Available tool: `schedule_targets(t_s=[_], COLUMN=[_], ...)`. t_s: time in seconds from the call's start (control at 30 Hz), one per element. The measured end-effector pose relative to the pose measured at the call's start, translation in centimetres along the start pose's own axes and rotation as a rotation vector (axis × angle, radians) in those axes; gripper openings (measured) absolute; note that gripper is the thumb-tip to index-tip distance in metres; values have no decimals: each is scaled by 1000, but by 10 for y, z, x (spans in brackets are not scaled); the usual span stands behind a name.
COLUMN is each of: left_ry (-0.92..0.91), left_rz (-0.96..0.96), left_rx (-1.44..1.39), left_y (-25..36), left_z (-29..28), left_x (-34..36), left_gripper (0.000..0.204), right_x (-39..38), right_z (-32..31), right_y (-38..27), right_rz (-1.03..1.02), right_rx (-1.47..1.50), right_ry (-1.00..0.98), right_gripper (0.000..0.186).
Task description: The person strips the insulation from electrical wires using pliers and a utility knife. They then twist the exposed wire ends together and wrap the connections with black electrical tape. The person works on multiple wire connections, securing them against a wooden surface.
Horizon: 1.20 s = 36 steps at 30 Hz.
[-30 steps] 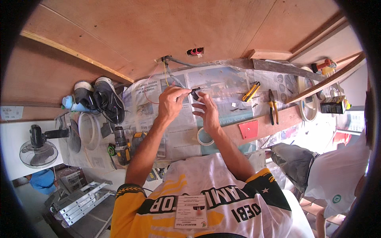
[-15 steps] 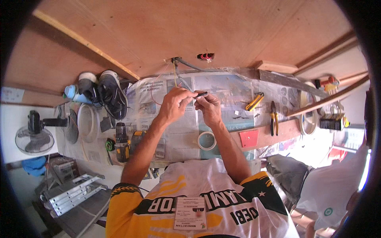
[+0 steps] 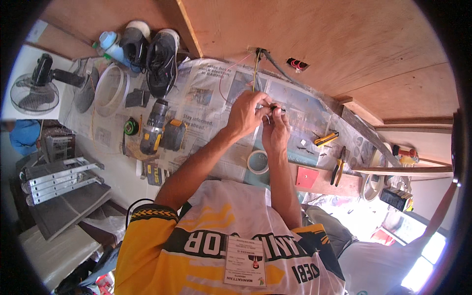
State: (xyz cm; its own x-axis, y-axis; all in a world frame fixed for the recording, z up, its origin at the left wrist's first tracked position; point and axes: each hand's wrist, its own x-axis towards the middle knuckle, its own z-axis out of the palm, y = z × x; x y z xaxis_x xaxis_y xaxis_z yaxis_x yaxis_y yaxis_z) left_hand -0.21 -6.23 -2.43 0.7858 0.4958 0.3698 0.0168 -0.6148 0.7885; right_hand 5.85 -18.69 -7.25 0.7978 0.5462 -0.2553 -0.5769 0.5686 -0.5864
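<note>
My left hand (image 3: 244,114) and my right hand (image 3: 276,133) meet above the newspaper-covered surface, fingers closed in pinches. Between their fingertips is a small black piece (image 3: 278,108), too small to name surely. A yellow wire (image 3: 256,73) comes down from a hole in the wooden panel (image 3: 344,34) and passes behind my left fingers. Beside it a thin red wire (image 3: 221,88) loops down to the left. Grey cable (image 3: 278,65) also leaves that hole and runs off along the panel's lower edge. What lies inside each pinch is mostly hidden.
A cordless drill (image 3: 153,127), shoes (image 3: 162,64) and a tape measure (image 3: 131,127) lie left. To the right are a utility knife (image 3: 326,139), pliers (image 3: 338,167) and a wooden board (image 3: 339,183). A tape roll (image 3: 257,162) sits near my right forearm. Another person (image 3: 383,265) stands at lower right.
The view has turned, so the panel and tools appear tilted. My hands still pinch the black piece together, with the fingers slightly shifted. The other person's arm now reaches up at the right.
</note>
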Motion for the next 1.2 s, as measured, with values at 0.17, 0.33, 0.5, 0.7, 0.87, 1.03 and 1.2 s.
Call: schedule_targets(t_s=[0.17, 0.33, 0.5, 0.7, 0.87, 1.03, 1.2], left_ry=[269, 540, 471, 442, 383, 252, -374], left_rz=[76, -323, -577, -692, -274, 0, -300], left_rx=[18, -27, -400, -648, 80, 480, 545], left_y=[5, -23, -56, -56, -69, -83, -148], left_z=[-25, -62, -72, -81, -75, -42, 3], left_x=[-20, -81, -127, -111, -50, 79, 158], left_gripper=[40, 35, 45, 54, 68, 73, 87], right_x=[12, 12, 4, -28, -11, -3, -14], right_z=[13, 78, 101, 60, -7, 7, 36], right_y=[18, 46, 75, 90, 48, 24, 49], right_rz=[30, -81, 25, 217, 175, 92, 125], right_rx=[-8, -147, -266, -84, -73, 5, -36], right_ry=[-17, -39, -260, -109, 216, 122, 93], right_gripper=[25, 26, 30, 50, 24, 9, 7])
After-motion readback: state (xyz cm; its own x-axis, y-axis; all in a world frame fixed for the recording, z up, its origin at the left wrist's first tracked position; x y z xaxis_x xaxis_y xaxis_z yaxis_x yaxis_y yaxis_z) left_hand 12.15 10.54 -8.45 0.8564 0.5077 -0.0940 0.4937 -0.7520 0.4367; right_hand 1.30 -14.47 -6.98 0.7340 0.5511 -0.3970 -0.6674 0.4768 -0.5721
